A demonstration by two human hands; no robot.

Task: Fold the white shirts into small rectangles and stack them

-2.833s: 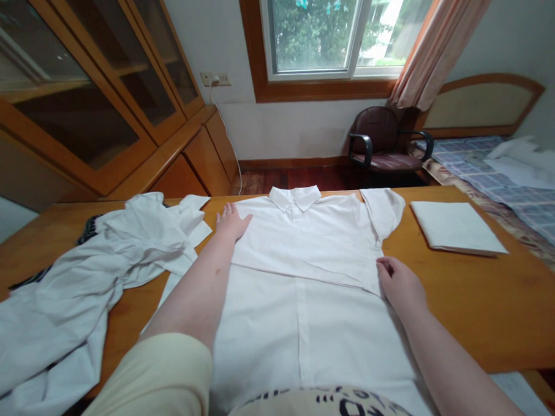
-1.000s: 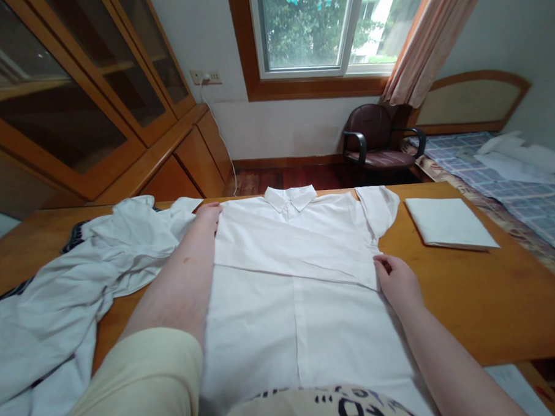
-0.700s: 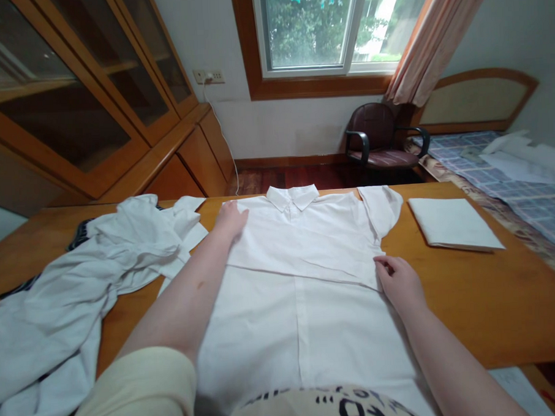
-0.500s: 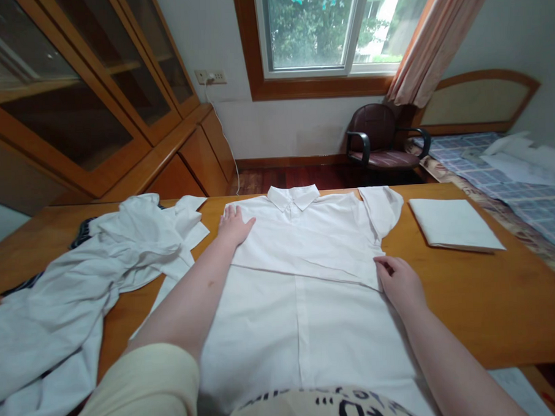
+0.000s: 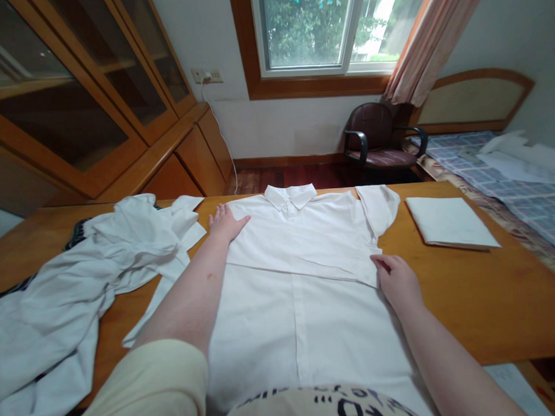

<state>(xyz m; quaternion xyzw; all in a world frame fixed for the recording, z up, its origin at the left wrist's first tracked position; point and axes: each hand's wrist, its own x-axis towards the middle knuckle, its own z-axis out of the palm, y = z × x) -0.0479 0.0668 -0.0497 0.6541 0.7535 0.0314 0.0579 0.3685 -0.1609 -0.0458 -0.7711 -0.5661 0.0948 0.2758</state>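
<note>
A white button-up shirt (image 5: 259, 331) lies spread over the table, collar towards the far edge. One sleeve (image 5: 302, 256) is laid across its chest. My left hand (image 5: 225, 224) rests flat on the shoulder at the left, thumb and fingers apart. At the right side edge my right hand (image 5: 398, 282) pinches the cloth near the end of the folded-over sleeve, thumb and forefinger together. Above it, a short bent piece of sleeve (image 5: 381, 206) sticks out to the right. The shirt's near end is hidden below my body.
Rumpled white clothes (image 5: 78, 284) are heaped on the left of the table (image 5: 469, 298). A folded white cloth (image 5: 450, 222) lies at the right. Beyond the table stand a brown armchair (image 5: 370, 127), a bed (image 5: 482, 162) and a wooden cabinet (image 5: 164, 151).
My left hand has slid slightly left towards the shoulder's outer edge. My right hand keeps its pinch at the side of the shirt. The view has shifted a little.
</note>
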